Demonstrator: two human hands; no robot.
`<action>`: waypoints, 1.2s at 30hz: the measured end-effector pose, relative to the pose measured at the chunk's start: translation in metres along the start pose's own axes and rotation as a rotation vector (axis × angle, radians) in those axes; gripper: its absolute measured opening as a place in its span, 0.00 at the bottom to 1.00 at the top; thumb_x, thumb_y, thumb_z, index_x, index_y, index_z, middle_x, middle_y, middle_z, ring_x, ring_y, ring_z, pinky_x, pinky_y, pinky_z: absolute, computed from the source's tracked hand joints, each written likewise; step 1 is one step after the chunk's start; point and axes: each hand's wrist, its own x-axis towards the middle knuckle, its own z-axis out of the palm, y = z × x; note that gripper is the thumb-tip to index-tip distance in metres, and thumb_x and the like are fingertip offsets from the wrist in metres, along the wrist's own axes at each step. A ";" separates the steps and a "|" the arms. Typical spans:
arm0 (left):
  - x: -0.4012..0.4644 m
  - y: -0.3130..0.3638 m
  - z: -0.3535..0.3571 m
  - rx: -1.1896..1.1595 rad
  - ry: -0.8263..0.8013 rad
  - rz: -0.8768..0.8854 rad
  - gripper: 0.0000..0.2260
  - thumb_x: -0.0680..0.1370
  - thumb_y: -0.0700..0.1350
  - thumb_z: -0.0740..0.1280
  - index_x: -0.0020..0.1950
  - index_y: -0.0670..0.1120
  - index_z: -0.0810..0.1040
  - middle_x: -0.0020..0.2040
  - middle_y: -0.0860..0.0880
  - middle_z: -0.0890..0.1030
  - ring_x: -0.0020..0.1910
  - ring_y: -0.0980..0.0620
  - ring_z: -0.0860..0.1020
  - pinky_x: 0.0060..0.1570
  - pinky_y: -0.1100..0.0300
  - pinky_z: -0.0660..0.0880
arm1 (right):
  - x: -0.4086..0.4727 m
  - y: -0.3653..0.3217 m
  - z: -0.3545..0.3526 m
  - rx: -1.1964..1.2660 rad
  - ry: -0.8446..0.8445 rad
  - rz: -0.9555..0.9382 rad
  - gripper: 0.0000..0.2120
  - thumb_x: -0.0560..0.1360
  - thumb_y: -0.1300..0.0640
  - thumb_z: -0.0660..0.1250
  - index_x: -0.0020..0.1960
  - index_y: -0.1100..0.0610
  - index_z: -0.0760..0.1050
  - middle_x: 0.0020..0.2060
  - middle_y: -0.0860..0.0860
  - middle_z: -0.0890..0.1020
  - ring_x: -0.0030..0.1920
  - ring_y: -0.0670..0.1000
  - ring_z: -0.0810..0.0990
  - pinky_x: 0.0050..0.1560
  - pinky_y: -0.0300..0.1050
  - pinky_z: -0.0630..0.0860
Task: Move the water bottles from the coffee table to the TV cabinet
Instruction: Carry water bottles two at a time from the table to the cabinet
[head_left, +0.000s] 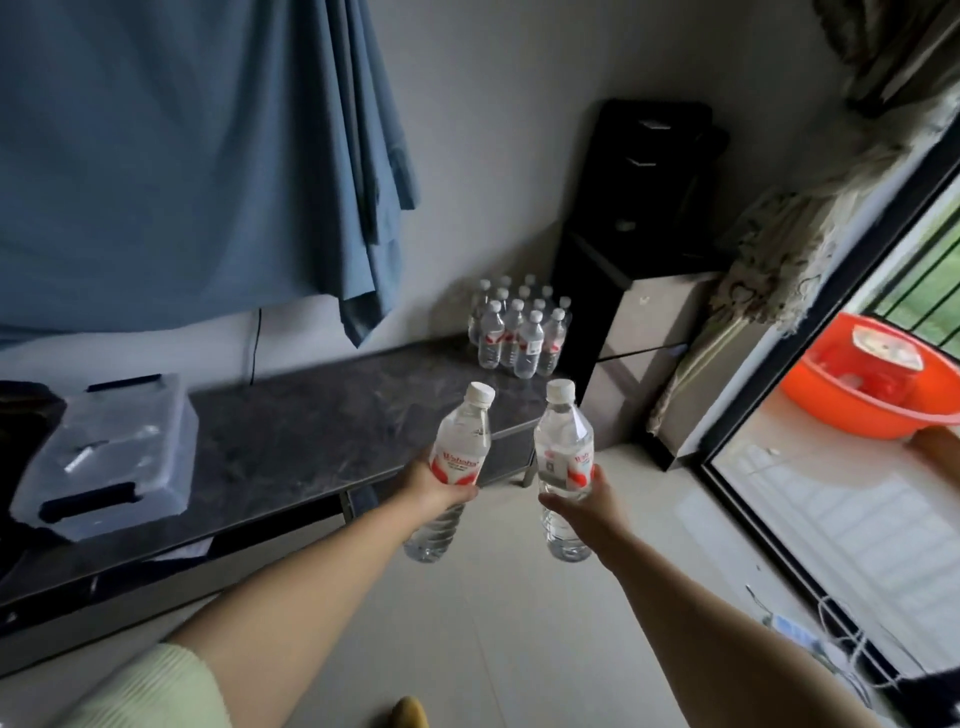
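My left hand (434, 486) grips a clear water bottle (460, 447) with a white cap and a red and white label, held in the air over the right end of the dark marble-topped TV cabinet (291, 447). My right hand (587, 506) grips a second such bottle (563, 447) beside it, just past the cabinet's right end, over the floor. Both bottles tilt slightly away from me. Several matching bottles (517, 330) stand grouped on the far right corner of the cabinet, against the wall.
A clear plastic box with black handles (109, 457) lies on the cabinet's left part. A black and grey cabinet (639, 291) stands right of it. A blue curtain (197, 156) hangs above. A sliding glass door (810, 467) and an orange basin (872, 389) are at right.
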 end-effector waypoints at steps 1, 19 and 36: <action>0.015 0.007 -0.010 0.021 -0.001 -0.001 0.26 0.64 0.44 0.80 0.58 0.45 0.74 0.52 0.47 0.81 0.53 0.46 0.80 0.55 0.55 0.76 | 0.013 -0.012 0.006 0.006 0.005 -0.005 0.28 0.65 0.58 0.79 0.60 0.57 0.71 0.52 0.54 0.82 0.51 0.55 0.81 0.57 0.56 0.77; 0.253 0.028 -0.097 -0.072 -0.007 -0.201 0.31 0.67 0.39 0.78 0.66 0.41 0.69 0.60 0.43 0.78 0.58 0.45 0.77 0.60 0.53 0.72 | 0.239 -0.112 0.131 -0.041 -0.080 0.080 0.30 0.66 0.52 0.79 0.62 0.55 0.69 0.54 0.53 0.81 0.53 0.54 0.80 0.54 0.51 0.78; 0.547 0.032 -0.023 0.052 0.094 -0.171 0.26 0.62 0.46 0.81 0.56 0.50 0.73 0.51 0.51 0.80 0.49 0.50 0.80 0.51 0.56 0.77 | 0.489 -0.070 0.202 0.291 0.117 0.557 0.28 0.69 0.55 0.77 0.64 0.51 0.66 0.56 0.50 0.78 0.54 0.54 0.78 0.61 0.57 0.74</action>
